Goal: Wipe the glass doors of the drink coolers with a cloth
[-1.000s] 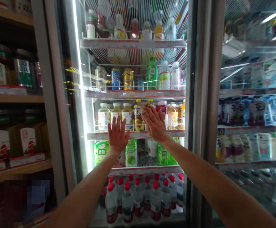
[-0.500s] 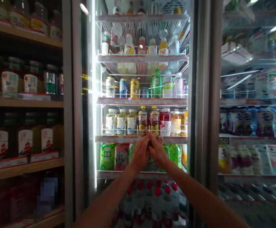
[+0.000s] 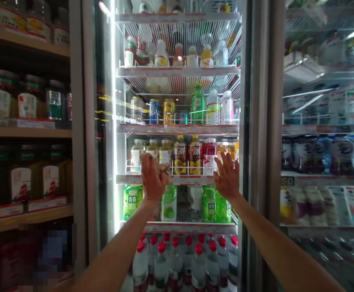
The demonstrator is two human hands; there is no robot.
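Observation:
In front of the lit drinks fridge, my left hand (image 3: 153,178) is raised with its fingers closed around a small crumpled beige thing (image 3: 164,166), cloth-like, its kind unclear. My right hand (image 3: 227,177) is apart from it on the right, fingers spread, holding nothing. Behind and between the hands stand two brown tea bottles with yellow caps (image 3: 188,156) and a red drink bottle (image 3: 210,157). Below the left hand is a green bottle (image 3: 169,202); more green bottles (image 3: 209,205) stand under the right hand. Whether either hand touches the shelf or glass I cannot tell.
White-edged wire shelves (image 3: 177,129) hold cans and bottles above. Red-capped clear bottles (image 3: 198,263) fill the bottom. A metal door frame (image 3: 257,146) runs along the right. Wooden shelves (image 3: 27,130) with jars and bottles are at the left.
My hands were together at the middle; now they are apart, the left moved left with the beige thing, the right moved right with fingers spread. The view shifted slightly.

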